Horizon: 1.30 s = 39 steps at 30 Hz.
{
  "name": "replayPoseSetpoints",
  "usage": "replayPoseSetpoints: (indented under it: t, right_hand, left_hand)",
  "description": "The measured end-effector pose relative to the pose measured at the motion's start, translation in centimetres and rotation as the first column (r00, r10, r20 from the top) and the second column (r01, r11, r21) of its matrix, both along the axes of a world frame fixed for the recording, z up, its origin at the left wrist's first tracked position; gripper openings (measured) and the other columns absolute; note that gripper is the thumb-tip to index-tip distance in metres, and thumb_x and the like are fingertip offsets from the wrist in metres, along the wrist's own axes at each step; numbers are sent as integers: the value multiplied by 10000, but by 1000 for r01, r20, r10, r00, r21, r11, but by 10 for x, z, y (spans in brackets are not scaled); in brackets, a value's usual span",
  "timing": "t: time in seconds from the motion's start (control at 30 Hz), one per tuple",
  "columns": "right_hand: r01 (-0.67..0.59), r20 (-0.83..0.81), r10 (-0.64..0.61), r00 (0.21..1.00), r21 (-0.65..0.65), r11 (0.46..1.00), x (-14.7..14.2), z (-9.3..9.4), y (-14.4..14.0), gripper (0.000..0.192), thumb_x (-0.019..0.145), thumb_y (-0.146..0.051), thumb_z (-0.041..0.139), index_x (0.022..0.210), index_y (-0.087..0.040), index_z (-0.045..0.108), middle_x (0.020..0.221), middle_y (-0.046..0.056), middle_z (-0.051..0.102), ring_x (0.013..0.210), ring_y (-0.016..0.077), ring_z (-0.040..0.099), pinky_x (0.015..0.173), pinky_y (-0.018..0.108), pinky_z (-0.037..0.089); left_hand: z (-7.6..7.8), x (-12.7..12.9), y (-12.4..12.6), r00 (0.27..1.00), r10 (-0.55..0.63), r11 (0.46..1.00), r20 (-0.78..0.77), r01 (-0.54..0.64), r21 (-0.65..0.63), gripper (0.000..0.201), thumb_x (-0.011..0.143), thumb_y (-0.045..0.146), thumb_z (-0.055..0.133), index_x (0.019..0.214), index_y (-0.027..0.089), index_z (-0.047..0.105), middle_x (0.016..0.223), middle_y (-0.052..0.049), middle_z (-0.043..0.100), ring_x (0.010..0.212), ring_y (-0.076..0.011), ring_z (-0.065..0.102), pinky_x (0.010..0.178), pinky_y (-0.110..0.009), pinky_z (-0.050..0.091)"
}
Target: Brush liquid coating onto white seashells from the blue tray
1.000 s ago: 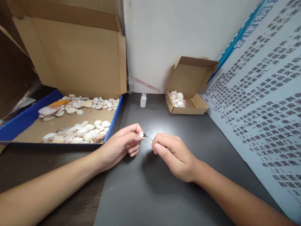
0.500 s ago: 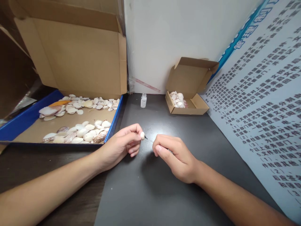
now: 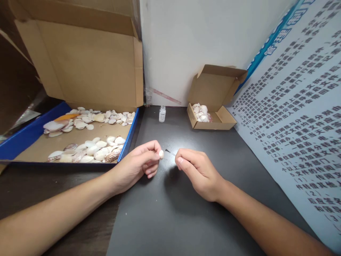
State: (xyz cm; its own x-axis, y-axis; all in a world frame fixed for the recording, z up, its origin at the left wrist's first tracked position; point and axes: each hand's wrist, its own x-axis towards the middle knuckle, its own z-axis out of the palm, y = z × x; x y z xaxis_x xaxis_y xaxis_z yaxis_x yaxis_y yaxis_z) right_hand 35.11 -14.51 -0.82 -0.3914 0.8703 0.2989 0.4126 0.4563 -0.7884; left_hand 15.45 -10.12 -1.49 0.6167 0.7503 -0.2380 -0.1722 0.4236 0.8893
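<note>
Between thumb and index finger, my left hand (image 3: 145, 160) pinches a small white shell (image 3: 161, 154). My right hand (image 3: 197, 170) is closed around the handle of a thin brush (image 3: 167, 151), most of which the fingers hide. Its dark bristle tip points left toward the shell, with a narrow gap between them. Both hands are held over the dark grey mat (image 3: 149, 227). Beyond them stands a small clear glass bottle (image 3: 162, 114) with a printed label, upright and apparently uncapped.
At the left, a large open cardboard box (image 3: 29, 151) with blue sides holds many sorted shells. A smaller open cardboard box (image 3: 214, 125) with white shells stands at the back right. A white wall (image 3: 170, 49) rises behind, and a printed poster (image 3: 301, 142) slants along the right.
My right hand has moved slightly up and to the right, drawing the brush tip away from the shell. My left hand keeps its place with the shell.
</note>
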Motion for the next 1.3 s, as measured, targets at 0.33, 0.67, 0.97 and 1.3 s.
replayPoseSetpoints:
  t: [0.33,0.67,0.97,1.3]
  right_hand:
    - [-145,-102,153,983,74,987,-2,4,-4,248,938,-182,410,691,-196,403,643,-23,432,594,114,401,585,257,321]
    - [13,-2,-13,1000,29,1000,-4,3,-2,254,919,-200,480,674,-192,416,625,-37,440,571,100,396,564,243,308]
    - [101,69,-100,993,-1,995,-6,0,-4,247,885,-175,516,658,-190,421,607,-41,449,558,98,393,554,244,297]
    - [-69,-44,72,996,74,995,-6,2,-7,207,860,-156,531,672,-189,450,620,-37,451,568,99,401,554,233,314]
  left_hand:
    - [1,0,0,1000,-11,1000,-19,11,27,119,862,182,537,757,195,482,521,81,315,464,-74,303,464,-180,324]
    - [-1,0,0,1000,-17,999,-20,18,31,108,857,189,542,763,197,489,532,78,321,468,-73,305,465,-181,328]
    - [-1,0,1,999,-32,999,-24,33,38,117,861,203,556,767,196,486,541,75,342,471,-72,312,464,-180,325]
    - [0,0,0,999,-27,999,-28,28,34,90,845,191,545,772,201,494,524,80,319,468,-77,303,470,-185,328]
